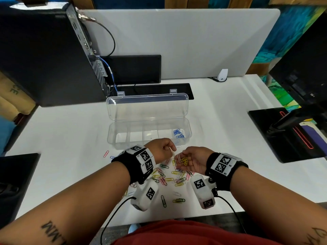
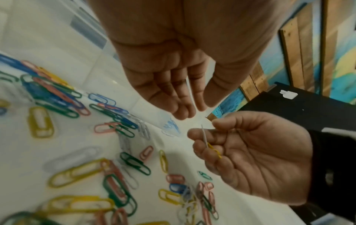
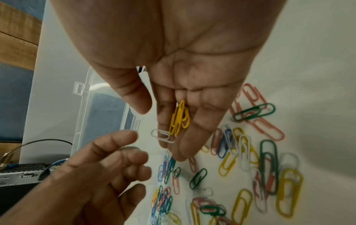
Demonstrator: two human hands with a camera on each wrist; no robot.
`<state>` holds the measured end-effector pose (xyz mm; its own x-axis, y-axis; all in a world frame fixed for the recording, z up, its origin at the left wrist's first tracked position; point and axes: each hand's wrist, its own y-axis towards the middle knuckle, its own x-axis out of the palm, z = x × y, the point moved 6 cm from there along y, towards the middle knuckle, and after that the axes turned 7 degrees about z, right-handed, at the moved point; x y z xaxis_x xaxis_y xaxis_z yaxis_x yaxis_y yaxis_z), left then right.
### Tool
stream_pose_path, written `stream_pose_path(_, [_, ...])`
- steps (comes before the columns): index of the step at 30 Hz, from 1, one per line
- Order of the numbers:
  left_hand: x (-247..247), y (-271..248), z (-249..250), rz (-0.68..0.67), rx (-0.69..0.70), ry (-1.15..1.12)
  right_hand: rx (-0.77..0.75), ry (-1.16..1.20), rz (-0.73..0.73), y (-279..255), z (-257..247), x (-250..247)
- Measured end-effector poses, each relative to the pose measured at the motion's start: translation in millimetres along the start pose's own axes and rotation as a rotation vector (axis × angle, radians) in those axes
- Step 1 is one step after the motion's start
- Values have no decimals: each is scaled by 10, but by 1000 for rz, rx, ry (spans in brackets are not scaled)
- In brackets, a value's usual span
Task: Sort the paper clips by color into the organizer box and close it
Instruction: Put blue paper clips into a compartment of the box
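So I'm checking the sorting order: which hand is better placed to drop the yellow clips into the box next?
The right hand: the yellow clips already lie on its fingers, near the open box. The left hand carries none.

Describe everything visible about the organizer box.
The organizer box is clear, hard-looking plastic, long and shallow, resting on the white desk beyond the loose clips. Its hinged lid stands open, tilted back, with two latch tabs on the upper edge. Dividers split the base into a row of compartments; only the rightmost holds blue paper clips. Neither hand touches it.
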<state>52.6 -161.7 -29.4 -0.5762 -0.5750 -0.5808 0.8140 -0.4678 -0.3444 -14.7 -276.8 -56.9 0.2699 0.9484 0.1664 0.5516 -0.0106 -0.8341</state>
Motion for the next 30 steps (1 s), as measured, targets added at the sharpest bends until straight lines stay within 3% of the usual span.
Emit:
stream_pose_path(10, [7, -63, 48, -4, 98, 132, 36, 2, -119, -78, 27, 121])
stream_pose_path(19, [48, -86, -16, -38, 34, -45, -17, -86, -131, -44, 110, 52])
stream_pose_path(21, [23, -83, -57, -11, 27, -89, -39, -129, -78, -23, 93, -1])
stream_pose_path(24, [-52, -68, -179, 58, 21, -7, -51, -325, 69, 47, 80, -185])
stream_pose_path(27, [-129, -95, -330, 84, 4, 140, -136, -855, 231, 68, 25, -371])
stream_pose_path(30, [-140, -105, -489, 73, -38, 156, -251, -1046, 243, 39, 7, -347])
